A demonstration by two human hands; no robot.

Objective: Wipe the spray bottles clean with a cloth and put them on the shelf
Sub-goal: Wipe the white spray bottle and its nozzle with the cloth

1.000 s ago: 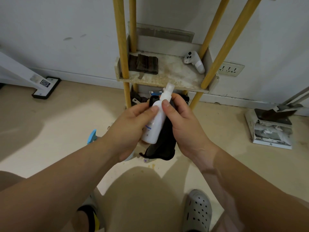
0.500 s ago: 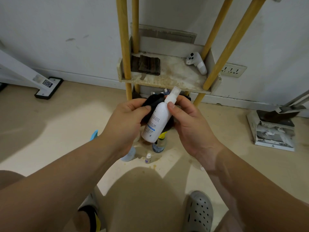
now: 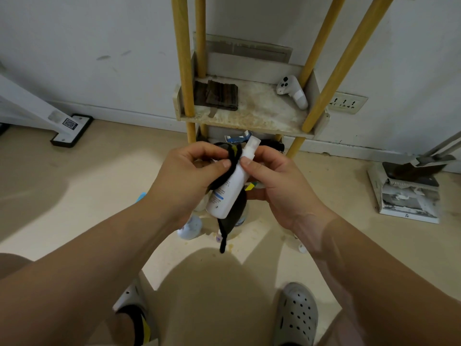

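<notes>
Spray bottle (image 3: 228, 189), white, one in hand: held tilted in the air in front of the shelf (image 3: 245, 126), below its front lip, cap end toward the shelf and base toward the person. Right hand (image 3: 274, 183) grips it near the neck, thumb on the front, fingers curled round behind; likely held high so the body stays free for wiping. Left hand (image 3: 189, 176) pinches the black cloth (image 3: 235, 211) between thumb and curled fingers, pressed against the bottle's shoulder. One cloth only; a band crosses the front of the bottle, the rest passes behind it and hangs down in a thin tail. Judged as mid-wipe, working the upper part; placing not yet begun. On the floor in front of the shelf, under the hands: one pale bottle (image 3: 190, 228), one clear bottle (image 3: 240, 219) mostly hidden by the cloth, one tiny vial (image 3: 219, 238). More may sit behind the hands; a firm count is not possible. They look like the waiting batch. The shelf's visible tier bears two things: one folded dark cloth (image 3: 220, 96) at its left, one white controller (image 3: 293, 94) at its right, the middle stained. Four wooden poles (image 3: 182, 56) carry the shelf. On the wall right of the shelf, one wall socket (image 3: 346, 103); further right on the floor, one dustpan (image 3: 409, 171) on a box.
</notes>
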